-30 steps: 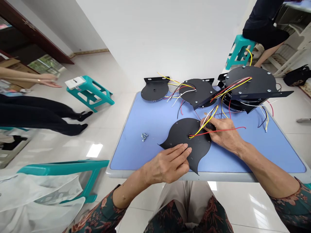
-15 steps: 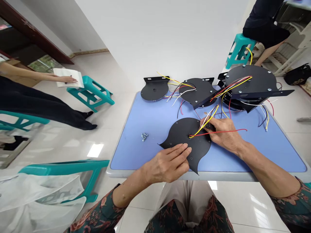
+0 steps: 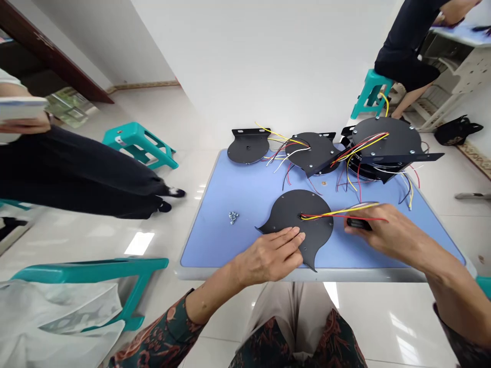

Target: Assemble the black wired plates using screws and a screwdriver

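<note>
A black scroll-shaped metal plate (image 3: 291,214) lies near the front of the blue table (image 3: 245,189). My left hand (image 3: 268,255) rests flat on its front edge, fingers stretched out. Yellow, red and white wires (image 3: 337,212) run out of the plate's centre hole to the right. My right hand (image 3: 383,230) is closed round those wires and a small black part at their end, just right of the plate.
A few small screws (image 3: 232,217) lie left of the plate. More black plates (image 3: 247,148) and a fan assembly (image 3: 387,145) with loose wires stand at the table's back. Teal stools (image 3: 138,145) and other people are around; a person in black walks at left.
My right hand has drawn the wires out of the plate's hole toward the right. The left hand stays on the plate. The person at left picked up a white object and moved.
</note>
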{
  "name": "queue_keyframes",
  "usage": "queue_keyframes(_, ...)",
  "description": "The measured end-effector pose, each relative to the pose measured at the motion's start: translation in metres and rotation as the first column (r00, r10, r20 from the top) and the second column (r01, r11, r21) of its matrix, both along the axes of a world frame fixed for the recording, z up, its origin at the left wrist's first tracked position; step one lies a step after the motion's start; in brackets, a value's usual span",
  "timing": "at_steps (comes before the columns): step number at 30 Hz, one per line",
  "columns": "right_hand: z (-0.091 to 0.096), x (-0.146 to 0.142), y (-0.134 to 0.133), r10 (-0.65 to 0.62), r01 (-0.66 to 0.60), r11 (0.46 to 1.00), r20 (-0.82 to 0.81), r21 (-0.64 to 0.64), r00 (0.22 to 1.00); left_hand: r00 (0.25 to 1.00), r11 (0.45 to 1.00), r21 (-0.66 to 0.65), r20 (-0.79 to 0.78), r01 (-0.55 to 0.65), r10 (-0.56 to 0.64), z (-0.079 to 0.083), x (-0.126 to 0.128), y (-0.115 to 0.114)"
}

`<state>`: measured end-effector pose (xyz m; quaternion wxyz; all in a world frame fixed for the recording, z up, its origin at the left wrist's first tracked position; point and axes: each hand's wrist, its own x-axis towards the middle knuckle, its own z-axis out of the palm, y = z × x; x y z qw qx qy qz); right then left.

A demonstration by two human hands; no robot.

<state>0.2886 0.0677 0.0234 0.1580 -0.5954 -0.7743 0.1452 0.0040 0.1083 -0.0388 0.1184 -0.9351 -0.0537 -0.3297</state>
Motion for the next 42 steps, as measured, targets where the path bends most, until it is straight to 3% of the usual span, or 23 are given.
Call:
queue_keyframes(1, 0.005, -0.003, -0.009, 0.004, -0.012, 0.992, -0.068, -0.125, 0.998, 1.0, 1.0, 0.003, -0.008, -0.002, 0.002, 0.0, 0.0, 0.0)
queue_keyframes(3, 0.014, -0.014, -0.027, -0.059, -0.036, 0.923, -0.233, -0.383, 0.971, 1.0, 1.0, 0.013, -0.012, -0.003, 0.003, 0.002, 0.0, 0.0)
queue_keyframes(5, 0.018, -0.032, -0.04, -0.185, -0.053, 0.85, -0.392, -0.524, 0.901, 1.0, 1.0, 0.016, -0.001, -0.001, 0.001, 0.003, 0.001, 0.0)
queue_keyframes(6, 0.017, -0.041, -0.043, -0.243, -0.044, 0.839, -0.446, -0.543, 0.861, 1.0, 1.0, 0.015, 0.012, 0.002, -0.002, 0.003, 0.001, 0.001)
queue_keyframes(9, 0.005, -0.066, -0.041, -0.332, 0.086, 0.883, -0.485, -0.462, 0.809, 0.999, 1.0, 0.01, 0.044, 0.011, -0.012, 0.001, 0.002, 0.001)
queue_keyframes(12, -0.008, -0.081, -0.032, -0.35, 0.219, 0.919, -0.423, -0.327, 0.836, 0.999, 1.0, 0.005, 0.036, 0.013, -0.013, -0.002, 0.002, 0.003)
queue_keyframes(16, -0.014, -0.089, -0.026, -0.34, 0.256, 0.932, -0.371, -0.257, 0.864, 0.999, 1.0, 0.015, 0.045, 0.015, -0.015, -0.004, 0.002, 0.004)
queue_keyframes(24, -0.021, -0.085, -0.021, -0.324, 0.218, 0.932, -0.4, -0.289, 0.857, 0.999, 1.0, 0.027, 0.03, -0.013, 0.012, -0.003, 0.003, 0.002)
queue_keyframes(31, -0.019, -0.085, -0.017, -0.382, 0.192, 0.894, -0.467, -0.404, 0.797, 1.0, 1.0, 0.012, 0.008, 0.019, -0.019, -0.003, 0.001, 0.004)
queue_keyframes(42, -0.014, -0.085, -0.012, -0.375, 0.192, 0.895, -0.445, -0.403, 0.813, 0.999, 1.0, 0.012, 0.052, 0.002, -0.003, 0.001, 0.003, 0.002)
